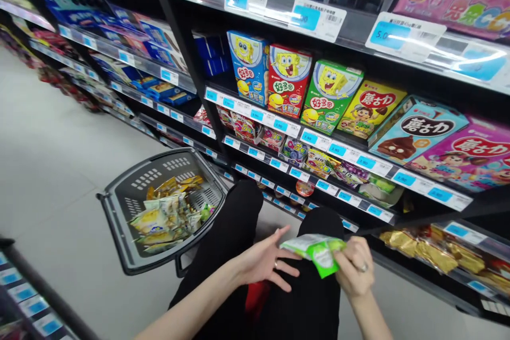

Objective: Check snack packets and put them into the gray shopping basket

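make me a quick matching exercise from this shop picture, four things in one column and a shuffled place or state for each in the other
1. left hand
2. right hand
3. basket
4. red box

A. on a shelf, between a blue box and a green box
B. grey, with packets inside
C. open, fingers spread
D. gripping a green-and-white packet

Pairs: 1-C, 2-D, 3-B, 4-A
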A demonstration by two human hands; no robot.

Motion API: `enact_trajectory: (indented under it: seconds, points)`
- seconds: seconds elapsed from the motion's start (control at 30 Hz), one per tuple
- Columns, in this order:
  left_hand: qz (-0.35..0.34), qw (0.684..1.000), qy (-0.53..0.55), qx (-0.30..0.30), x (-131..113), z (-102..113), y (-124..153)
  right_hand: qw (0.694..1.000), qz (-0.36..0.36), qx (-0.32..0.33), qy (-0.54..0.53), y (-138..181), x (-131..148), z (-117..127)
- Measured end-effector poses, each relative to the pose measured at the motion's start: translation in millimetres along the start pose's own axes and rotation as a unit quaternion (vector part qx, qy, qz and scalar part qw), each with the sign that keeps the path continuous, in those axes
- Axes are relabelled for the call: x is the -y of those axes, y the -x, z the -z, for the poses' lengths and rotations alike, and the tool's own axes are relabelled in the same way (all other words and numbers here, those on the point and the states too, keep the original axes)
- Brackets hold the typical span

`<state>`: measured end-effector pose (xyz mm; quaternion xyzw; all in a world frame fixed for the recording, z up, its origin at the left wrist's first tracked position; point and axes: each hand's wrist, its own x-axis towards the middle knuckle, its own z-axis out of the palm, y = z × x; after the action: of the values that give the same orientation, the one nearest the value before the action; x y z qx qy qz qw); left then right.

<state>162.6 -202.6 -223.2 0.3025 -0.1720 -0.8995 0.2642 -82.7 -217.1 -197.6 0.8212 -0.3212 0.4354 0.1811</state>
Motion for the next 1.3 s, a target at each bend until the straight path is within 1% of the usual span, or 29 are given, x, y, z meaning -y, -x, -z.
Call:
enact_trajectory:
  seconds: [0.03,0.07,0.1,0.17,0.2,0.23,0.27,0.3,0.33,0.37,0.4,0.43,0.47,0.5,0.53,0.6,0.67,0.73,0.83,0.97,1.17,1.3]
  points:
    - [0.007,0.999,0.026,0.026,0.2,2.7,0.4,0.999,0.0,0.004,-0.047,-7.5,12.5,-8.3]
    - [-0.004,0.998,0.043,0.039,-0.4,6.7,1.7,0.996,-0.001,0.007,-0.094,-13.8,23.2,-16.0]
    - [-0.03,0.997,0.052,0.037,-1.5,11.4,3.8,0.991,-0.007,0.005,-0.135,-18.6,31.9,-23.1]
    - [-0.113,0.992,0.058,-0.006,-4.8,21.2,8.8,0.984,-0.044,-0.011,-0.173,-23.0,42.7,-36.5]
    - [-0.156,0.985,0.058,-0.037,-6.8,25.8,11.3,0.982,-0.079,-0.016,-0.17,-22.8,44.8,-43.1]
    - [-0.195,0.977,0.055,-0.067,-8.7,29.9,13.6,0.977,-0.128,-0.016,-0.169,-21.3,44.9,-49.6]
    - [-0.229,0.968,0.048,-0.092,-10.5,33.7,15.6,0.966,-0.188,-0.003,-0.18,-19.1,43.4,-56.1]
    - [-0.256,0.959,0.036,-0.113,-12.0,37.2,17.2,0.944,-0.25,0.025,-0.212,-16.6,40.8,-62.4]
    - [-0.278,0.951,0.018,-0.133,-13.2,40.6,18.4,0.912,-0.308,0.065,-0.264,-14.3,37.6,-68.3]
    - [-0.298,0.942,-0.004,-0.154,-13.8,43.8,19.1,0.869,-0.357,0.106,-0.326,-12.5,34.4,-73.5]
    - [-0.315,0.932,-0.027,-0.177,-14.0,46.8,19.5,0.821,-0.392,0.144,-0.388,-11.3,31.7,-78.1]
    - [-0.327,0.922,-0.054,-0.201,-13.8,49.6,19.6,0.778,-0.412,0.176,-0.441,-10.9,29.7,-82.0]
    - [-0.339,0.909,-0.091,-0.226,-13.2,52.2,19.4,0.743,-0.424,0.196,-0.48,-11.1,28.7,-85.2]
    - [-0.349,0.893,-0.135,-0.251,-12.6,54.5,19.1,0.718,-0.434,0.207,-0.504,-11.7,28.5,-87.8]
    - [-0.357,0.875,-0.179,-0.273,-12.0,56.3,18.9,0.7,-0.446,0.21,-0.517,-12.3,29.0,-89.9]
    - [-0.369,0.842,-0.25,-0.305,-11.6,58.5,18.7,0.673,-0.473,0.205,-0.53,-12.2,31.0,-93.4]
    - [-0.377,0.82,-0.286,-0.322,-12.2,59.1,19.1,0.654,-0.499,0.192,-0.535,-8.4,33.2,-97.1]
    - [-0.382,0.806,-0.307,-0.331,-13.2,58.6,19.6,0.65,-0.516,0.173,-0.531,-0.7,35.1,-101.6]
    - [-0.391,0.784,-0.342,-0.338,-13.2,57.6,19.1,0.659,-0.532,0.149,-0.51,13.5,37.7,-109.0]
    - [-0.4,0.764,-0.367,-0.349,-11.7,57.1,16.3,0.686,-0.544,0.123,-0.467,24.7,41.0,-115.8]
    - [-0.403,0.732,-0.399,-0.379,-11.8,53.9,12.5,0.732,-0.529,0.114,-0.413,22.8,46.9,-117.3]
    - [-0.396,0.721,-0.427,-0.375,-11.6,53.9,11.1,0.747,-0.524,0.118,-0.392,21.8,48.0,-120.1]
